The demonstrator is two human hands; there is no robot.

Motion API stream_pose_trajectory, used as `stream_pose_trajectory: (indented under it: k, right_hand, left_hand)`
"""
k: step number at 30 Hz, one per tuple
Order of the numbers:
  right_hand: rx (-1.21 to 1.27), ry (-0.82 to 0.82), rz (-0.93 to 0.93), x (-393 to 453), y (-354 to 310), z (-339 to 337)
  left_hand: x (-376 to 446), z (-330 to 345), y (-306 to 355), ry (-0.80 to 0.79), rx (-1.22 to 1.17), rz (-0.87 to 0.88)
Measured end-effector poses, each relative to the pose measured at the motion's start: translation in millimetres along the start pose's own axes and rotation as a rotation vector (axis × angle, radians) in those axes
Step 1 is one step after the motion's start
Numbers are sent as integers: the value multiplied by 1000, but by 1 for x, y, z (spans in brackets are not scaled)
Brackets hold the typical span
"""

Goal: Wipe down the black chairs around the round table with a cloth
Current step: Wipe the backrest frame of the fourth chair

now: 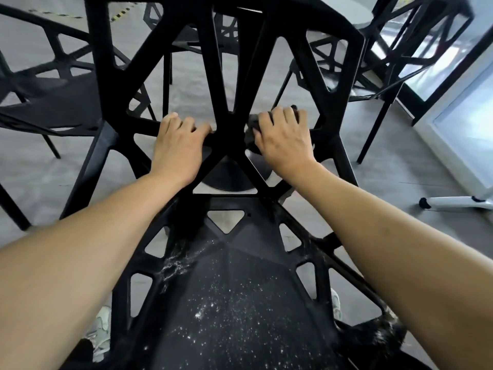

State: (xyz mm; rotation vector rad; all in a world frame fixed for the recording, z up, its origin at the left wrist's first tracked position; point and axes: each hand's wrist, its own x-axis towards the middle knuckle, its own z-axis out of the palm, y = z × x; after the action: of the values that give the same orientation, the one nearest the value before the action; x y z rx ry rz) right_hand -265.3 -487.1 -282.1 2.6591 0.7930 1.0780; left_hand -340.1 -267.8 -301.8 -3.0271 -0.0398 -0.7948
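A black lattice chair (226, 84) fills the middle of the head view, its backrest tilted away from me and its seat (240, 303) speckled with white dust and droplets. My left hand (177, 145) grips a crossbar low on the backrest, fingers curled over it. My right hand (284, 141) holds a dark grey cloth (252, 129) bunched against the bar to the right of the central strut. Most of the cloth is hidden under my fingers.
Another black chair (50, 102) stands at the left and one (373, 84) at the right. The round table's black base (226, 177) shows through the backrest. A white panel (458, 134) leans at the right; a white handle (453, 202) lies on the grey floor.
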Motion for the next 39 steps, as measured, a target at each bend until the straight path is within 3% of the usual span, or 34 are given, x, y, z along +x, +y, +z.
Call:
stream_pose_trajectory:
  k: [5, 8, 10, 16, 18, 21, 24, 26, 30, 34, 39]
  right_hand:
    - [-44, 92, -22, -19, 35, -6]
    - [33, -18, 47, -31, 24, -3]
    - [-32, -72, -12, -47, 26, -3]
    - [-79, -18, -95, -35, 36, -25]
    - [5, 35, -34, -30, 44, -43]
    - [-10, 105, 248, -46, 61, -62]
    - [-93, -10, 495, -62, 66, -54]
    - [-106, -68, 527, -66, 62, -44]
    - [-178, -72, 387, -74, 47, -37]
    - [-233, -258, 177, -112, 1, -20]
    - [-99, -638, 322, -123, -69, -5]
  left_hand:
    - [5, -4, 6, -44, 0, -19]
    - [5, -5, 10, -66, 14, -36]
    - [6, -6, 10, -80, 22, -20]
    - [4, -7, 7, -70, 26, -19]
    - [3, -6, 7, -62, 26, -9]
    - [3, -4, 7, -52, 35, -3]
    - [3, -4, 6, -55, 28, 0]
    - [4, -3, 8, -60, 18, -9]
    - [5, -2, 9, -69, 19, -26]
    - [5, -2, 9, -73, 14, -33]
    - [6, -1, 7, -73, 17, -34]
